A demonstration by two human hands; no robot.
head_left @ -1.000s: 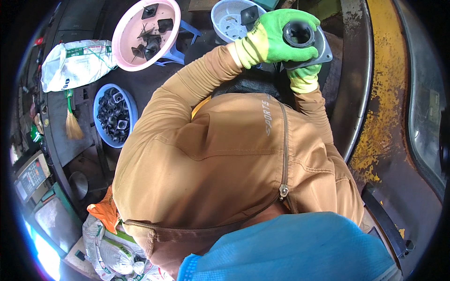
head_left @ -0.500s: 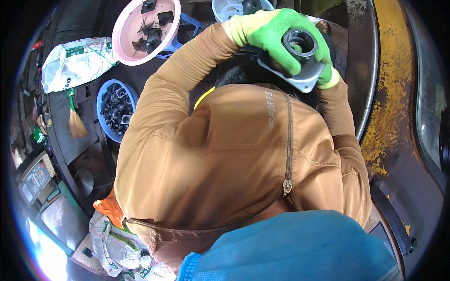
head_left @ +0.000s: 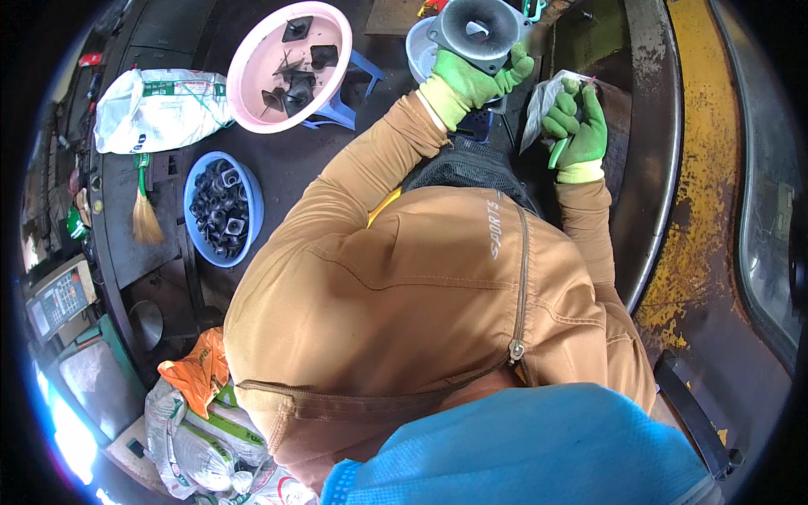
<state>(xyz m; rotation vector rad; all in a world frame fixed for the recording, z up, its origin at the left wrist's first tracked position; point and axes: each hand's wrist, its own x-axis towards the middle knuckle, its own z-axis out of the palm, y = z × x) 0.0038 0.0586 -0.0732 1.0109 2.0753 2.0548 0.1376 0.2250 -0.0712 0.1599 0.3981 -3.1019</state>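
My left hand, in a green glove, is closed around the edge of a black horn-shaped part. This part has a wide round flared mouth and a flange with a holed corner; its mouth faces up. My right hand, gloved the same, is apart from it to the right. Its fingers are curled around a slim tool with a light green handle; the working end cannot be made out. A crumpled whitish plastic bag lies beside the right hand's fingers.
A pink basin holding black scraps rests on a blue stool. Left of me are a blue basket of small black parts, a white sack and a small broom. A rusty yellow machine panel borders the right.
My hands have moved apart. The left carries the horn-shaped part up and left, its wide mouth now showing; the right has let go of it and shows a slim green-handled tool.
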